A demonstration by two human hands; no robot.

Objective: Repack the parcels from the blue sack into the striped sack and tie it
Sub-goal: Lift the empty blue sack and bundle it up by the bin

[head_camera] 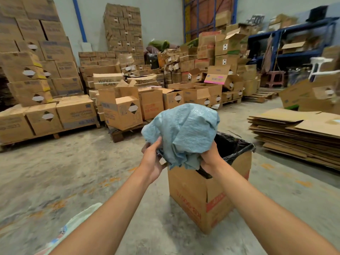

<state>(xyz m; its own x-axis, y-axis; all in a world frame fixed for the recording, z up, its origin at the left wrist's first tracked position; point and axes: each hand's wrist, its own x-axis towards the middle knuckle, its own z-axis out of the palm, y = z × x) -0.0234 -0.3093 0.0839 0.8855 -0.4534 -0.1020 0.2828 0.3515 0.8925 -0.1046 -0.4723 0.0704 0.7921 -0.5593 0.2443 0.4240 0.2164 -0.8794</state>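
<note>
I see a striped sack (pixel 73 230) lying on the floor left of the box (pixel 206 196). Above the box, my left hand (pixel 152 159) and right hand (pixel 209 159) grip the crumpled blue sack (pixel 184 133), fingers curled into it. It looks emptied; whether the striped sack is tied, I cannot tell.

Head view, single: worn at head height, facing forward and down along both forearms; left hand (pixel 150 159) and right hand (pixel 211 159) near, centre frame; stacked boxes (pixel 121 107) far beyond them.
</note>
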